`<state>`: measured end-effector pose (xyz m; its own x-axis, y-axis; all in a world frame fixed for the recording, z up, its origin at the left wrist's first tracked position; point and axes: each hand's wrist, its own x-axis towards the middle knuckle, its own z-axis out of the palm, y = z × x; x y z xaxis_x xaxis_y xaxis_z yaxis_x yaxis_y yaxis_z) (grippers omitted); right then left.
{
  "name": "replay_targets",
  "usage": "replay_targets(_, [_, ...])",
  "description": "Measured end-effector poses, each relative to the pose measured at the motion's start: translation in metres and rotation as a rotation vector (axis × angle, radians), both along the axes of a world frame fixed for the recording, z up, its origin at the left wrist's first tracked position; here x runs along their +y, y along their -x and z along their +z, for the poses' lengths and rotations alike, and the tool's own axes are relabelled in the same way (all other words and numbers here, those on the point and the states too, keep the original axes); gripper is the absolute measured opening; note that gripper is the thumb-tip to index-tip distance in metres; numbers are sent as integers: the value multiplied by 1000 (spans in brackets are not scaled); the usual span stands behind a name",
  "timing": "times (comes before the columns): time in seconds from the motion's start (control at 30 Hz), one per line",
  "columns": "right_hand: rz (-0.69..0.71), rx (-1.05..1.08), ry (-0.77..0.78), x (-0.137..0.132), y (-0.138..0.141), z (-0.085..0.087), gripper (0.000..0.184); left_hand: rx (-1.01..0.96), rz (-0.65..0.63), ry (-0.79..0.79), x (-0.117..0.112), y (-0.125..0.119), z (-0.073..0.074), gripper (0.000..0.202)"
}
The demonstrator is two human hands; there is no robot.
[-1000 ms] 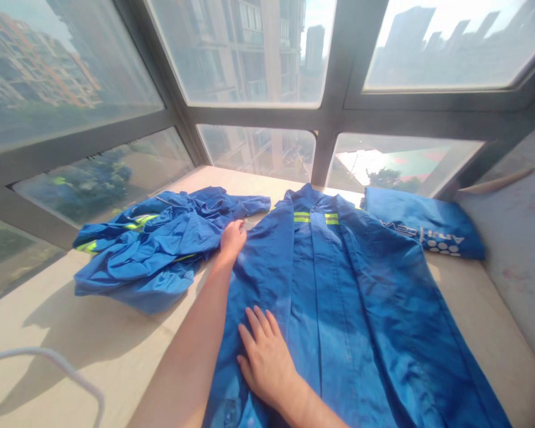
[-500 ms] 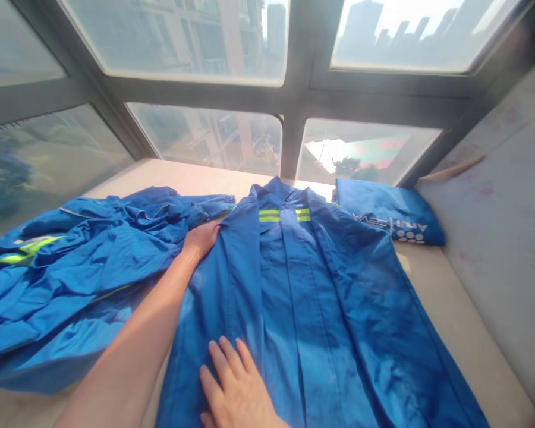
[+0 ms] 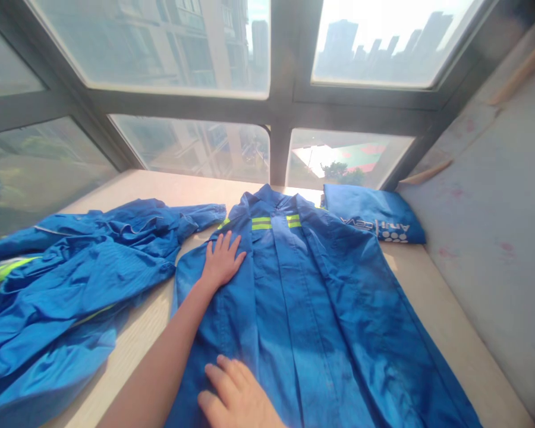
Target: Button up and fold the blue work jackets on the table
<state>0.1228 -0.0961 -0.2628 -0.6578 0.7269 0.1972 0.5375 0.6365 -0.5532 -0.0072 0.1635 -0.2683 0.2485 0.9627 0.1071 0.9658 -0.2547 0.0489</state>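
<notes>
A blue work jacket (image 3: 289, 285) with yellow-green reflective strips on its chest is spread out in front of me, collar towards the window and front closed. My left hand (image 3: 223, 258) lies flat on its left shoulder and sleeve area, fingers spread. Lower down, my right hand (image 3: 243, 392) is over the left side of the jacket near the bottom of the view, fingers loosely bent and apart, with nothing in them. Whether its palm presses on the cloth I cannot tell.
A crumpled blue garment (image 3: 84, 285) with a yellow-green strip lies to the left on the pale ledge (image 3: 129, 351). A folded blue item with white lettering (image 3: 370, 211) sits at the back right. Framed windows (image 3: 191, 145) border the back, and a patterned wall (image 3: 485, 238) the right.
My left hand has let go of the jacket's left edge and moved right onto the cloth, fingers now spread. My right hand has bent its fingers slightly. The view has shifted a little.
</notes>
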Motion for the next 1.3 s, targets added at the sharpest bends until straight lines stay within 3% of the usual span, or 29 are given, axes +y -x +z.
replay_targets(0.07, [-1, -10, -58, -3, 1, -5, 44, 25, -5, 7, 0, 3, -6, 61])
replay_targets(0.17, [27, -49, -102, -7, 5, -5, 50, 31, -17, 10, 2, 6, -4, 61])
replay_targets(0.37, [-2, -72, -32, -11, 17, 22, 63, 88, 50, -96, -13, -16, 20, 53])
replay_targets(0.47, [-16, -32, -1, -12, 17, 35, 65, 42, 54, -59, -31, -30, 31, 46])
replay_targets(0.53, [71, 31, 16, -5, -3, 40, 55, -16, 39, -45, -48, -30, 35, 47])
replay_targets(0.6, [119, 92, 20, 9, -45, 44, 36, -64, -2, -57, -72, -20, 35, 49])
replay_targets(0.63, [72, 104, 10, 17, -75, 45, 30, -79, -24, -57, -86, -12, 33, 49])
replay_targets(0.77, [-411, -25, -81, 45, -206, 36, 36, -53, -5, -27, -149, 22, 15, 53])
replay_targets(0.87, [-554, -216, -112, 47, -259, 17, 46, 18, 17, -16, -178, 31, 4, 60])
replay_targets(1.0, [-594, -416, -152, 48, -252, -5, 58, 83, 39, 9, -167, 24, 6, 62])
replay_targets(1.13, [-629, -452, -175, 62, -236, -8, 56, 103, 28, 39, -143, 19, 14, 62])
replay_targets(1.3, [-633, -439, -201, 46, -243, -11, 54, 80, 27, 33, -154, 22, 17, 60])
